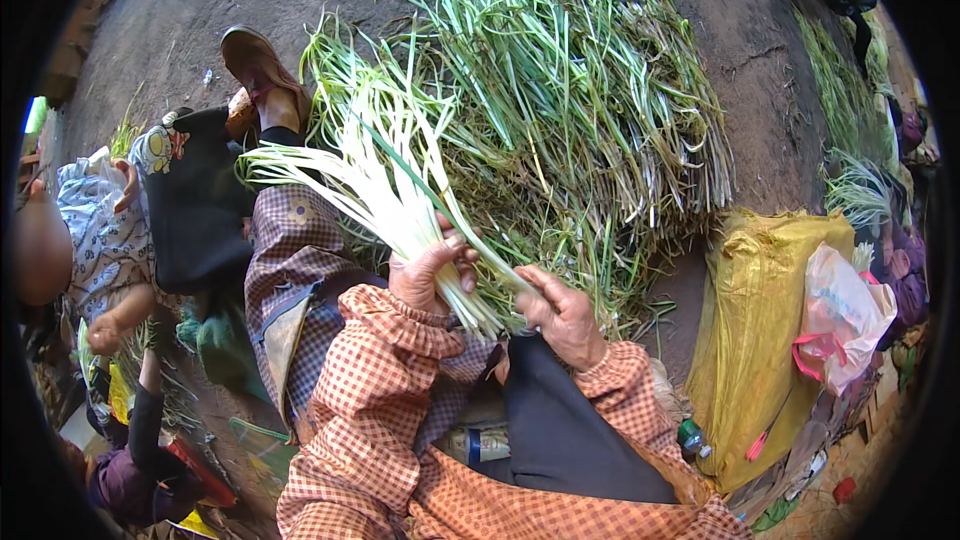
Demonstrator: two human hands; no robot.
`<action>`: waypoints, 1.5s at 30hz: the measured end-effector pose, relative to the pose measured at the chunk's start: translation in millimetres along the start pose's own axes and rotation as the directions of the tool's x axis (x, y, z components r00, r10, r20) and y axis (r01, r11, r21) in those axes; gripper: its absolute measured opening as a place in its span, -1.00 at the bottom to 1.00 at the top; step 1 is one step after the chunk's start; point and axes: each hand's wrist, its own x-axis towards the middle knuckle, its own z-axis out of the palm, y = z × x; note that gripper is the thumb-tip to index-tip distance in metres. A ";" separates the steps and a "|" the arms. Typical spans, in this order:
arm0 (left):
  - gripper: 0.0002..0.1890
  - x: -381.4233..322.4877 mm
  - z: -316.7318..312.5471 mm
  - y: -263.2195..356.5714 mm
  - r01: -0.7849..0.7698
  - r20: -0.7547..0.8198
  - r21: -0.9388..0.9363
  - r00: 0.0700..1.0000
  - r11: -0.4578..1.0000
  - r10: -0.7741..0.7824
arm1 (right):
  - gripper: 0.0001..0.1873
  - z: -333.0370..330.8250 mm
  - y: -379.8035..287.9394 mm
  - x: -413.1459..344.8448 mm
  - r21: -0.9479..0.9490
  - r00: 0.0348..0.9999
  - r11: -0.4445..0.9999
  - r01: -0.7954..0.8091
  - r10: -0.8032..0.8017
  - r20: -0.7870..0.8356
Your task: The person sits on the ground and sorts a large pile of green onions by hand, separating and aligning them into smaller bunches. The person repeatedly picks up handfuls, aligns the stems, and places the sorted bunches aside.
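A bunch of pale, white-green leafy stalks is gripped in my left hand, its leaves fanning up and to the left and its cut-looking ends pointing down right. My right hand, slightly blurred, pinches the lower end of a separate stalk whose upper part lies across the bunch beside my left fingers. Just beyond my hands a large heap of long green stalks with brownish lower ends covers the ground. Both my forearms are in orange checked sleeves.
On the right lies a yellow woven sack with a white plastic bag on it and a green-capped bottle beside it. Other people sit close at the left, one in a patterned top; more people and stalks are at the far right.
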 end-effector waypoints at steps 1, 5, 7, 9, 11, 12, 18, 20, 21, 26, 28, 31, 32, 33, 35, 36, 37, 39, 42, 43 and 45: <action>-0.67 -1.7 -1.6 -4.3 0.015 -0.039 0.042 0.999 0.999 -0.013 | -0.43 2.4 -0.7 4.2 0.062 0.999 0.997 -0.044 0.046 -0.026; -0.69 1.1 -30.7 -20.8 0.080 -0.059 0.043 0.995 0.996 -0.077 | -0.67 19.8 -23.2 8.7 0.690 0.981 0.702 -0.176 0.067 0.182; -0.69 3.6 -32.2 -20.3 0.074 -0.065 0.033 0.995 0.997 -0.072 | -0.74 18.3 -18.1 0.4 0.374 0.900 0.878 -0.300 0.130 0.415; -0.70 3.6 -32.2 -13.1 0.053 -0.058 0.143 0.997 0.988 -0.045 | -0.85 12.7 -14.2 0.4 0.154 0.989 0.988 -0.010 -0.013 0.149; -0.68 -3.8 -23.1 -9.3 0.121 -0.153 0.157 0.984 0.980 -0.096 | -0.88 9.9 -9.7 6.7 -0.352 0.977 0.926 0.134 -0.182 -0.108; -0.66 -11.4 -14.1 -6.0 0.125 -0.162 0.155 0.982 0.980 -0.100 | -0.89 13.8 -13.3 8.9 -0.411 0.969 0.899 0.149 -0.216 -0.122; -0.64 -15.5 6.3 24.1 -0.092 -0.184 0.202 0.974 0.975 0.130 | -0.82 19.5 -12.9 6.4 -0.501 0.970 0.837 0.221 -0.240 0.026; -0.64 -11.4 2.3 36.6 -0.181 -0.130 0.110 0.972 0.977 0.194 | -0.84 4.8 10.4 -3.3 -0.502 0.976 0.846 0.180 -0.219 -0.018; -0.63 -11.2 2.1 38.4 -0.216 -0.091 0.047 0.971 0.975 0.219 | -0.85 6.0 3.8 -3.8 -0.432 0.977 0.889 0.152 -0.200 -0.067; -0.61 -20.4 0.4 1.2 0.007 0.098 0.042 0.995 0.999 -0.011 | -0.83 23.1 -7.1 15.0 -0.505 0.962 0.823 0.261 -0.266 0.064; -0.67 -21.1 0.7 8.8 0.001 0.001 0.154 1.000 0.988 -0.001 | -0.82 21.2 -6.2 9.7 -0.459 0.970 0.860 0.224 -0.243 0.018; -0.74 -10.2 -4.8 31.7 -0.138 0.007 0.089 0.990 0.986 0.138 | -0.79 -3.1 20.6 -14.2 -0.336 0.997 0.941 0.043 -0.062 -0.043; -0.74 -10.2 -0.5 39.2 -0.150 0.048 0.049 0.988 0.988 0.148 | -0.79 -12.3 30.6 -26.9 -0.163 0.994 0.985 -0.057 0.041 -0.097; -0.73 -11.2 -0.2 47.2 -0.167 0.082 0.015 0.983 0.986 0.165 | -0.79 -17.7 42.9 -38.6 0.026 0.981 0.989 -0.147 0.149 -0.121; -0.78 -8.2 -2.1 60.8 -0.225 0.120 -0.112 0.964 0.968 0.237 | -0.81 -37.7 56.6 -55.3 0.001 0.939 0.960 -0.281 0.275 -0.205; -0.80 -5.0 0.6 67.3 -0.253 0.120 -0.159 0.954 0.954 0.273 | -0.81 -51.8 75.5 -67.7 -0.064 0.938 0.959 -0.276 0.254 -0.238; -0.82 -1.3 0.8 72.5 -0.276 0.118 -0.209 0.945 0.938 0.304 | -0.81 -65.7 91.7 -77.9 -0.129 0.934 0.953 -0.276 0.233 -0.272; -0.84 0.4 -8.1 89.2 -0.327 0.109 -0.275 0.924 0.904 0.367 | -0.77 -80.9 74.4 -84.5 -0.283 0.897 0.867 -0.411 0.328 -0.297; -0.84 -0.3 -8.1 87.5 -0.319 0.115 -0.312 0.922 0.895 0.369 | -0.51 -92.0 58.8 -96.6 -0.778 0.974 0.587 -0.222 0.166 -0.153; -0.84 -0.6 -7.0 79.0 -0.315 0.126 -0.314 0.921 0.895 0.368 | -0.45 -85.4 49.2 -90.1 -0.859 0.985 0.483 -0.172 0.114 -0.133; -0.82 3.3 -5.6 56.6 -0.289 0.099 -0.366 0.933 0.885 0.346 | -0.37 -65.2 24.9 -51.8 -0.782 0.971 0.596 -0.183 -0.016 -0.240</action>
